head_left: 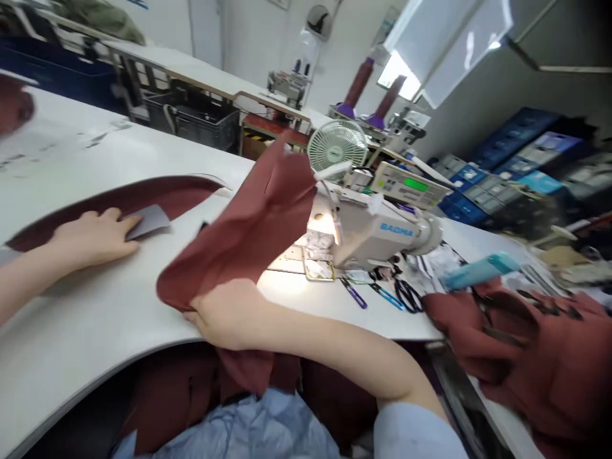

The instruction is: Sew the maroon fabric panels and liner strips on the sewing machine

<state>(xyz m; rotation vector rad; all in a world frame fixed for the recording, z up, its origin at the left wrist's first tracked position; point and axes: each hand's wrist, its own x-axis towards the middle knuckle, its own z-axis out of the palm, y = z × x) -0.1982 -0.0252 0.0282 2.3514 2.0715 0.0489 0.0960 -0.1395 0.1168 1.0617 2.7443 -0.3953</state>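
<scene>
One maroon piece (258, 210), centre of frame, its lower end clasped in the right hand (234, 313), left hand (95, 236) at mid-left on a curved maroon panel (160, 196), grey slip (150, 221) at its fingertips, hold unclear.

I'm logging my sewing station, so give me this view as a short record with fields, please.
Left hand: at a flat grey piece, by a curved dark red piece
Right hand: gripping a raised dark red panel
Surface: white worktable
Machine: sewing machine, light shining at its needle end
Control box: green display lit, text unreadable
Tools: purple thread snips, blue thread snips, dark-handled scissors
Behind: pale green fan
Far right: heaped reddish material
Clarity: blurred towards edges
</scene>
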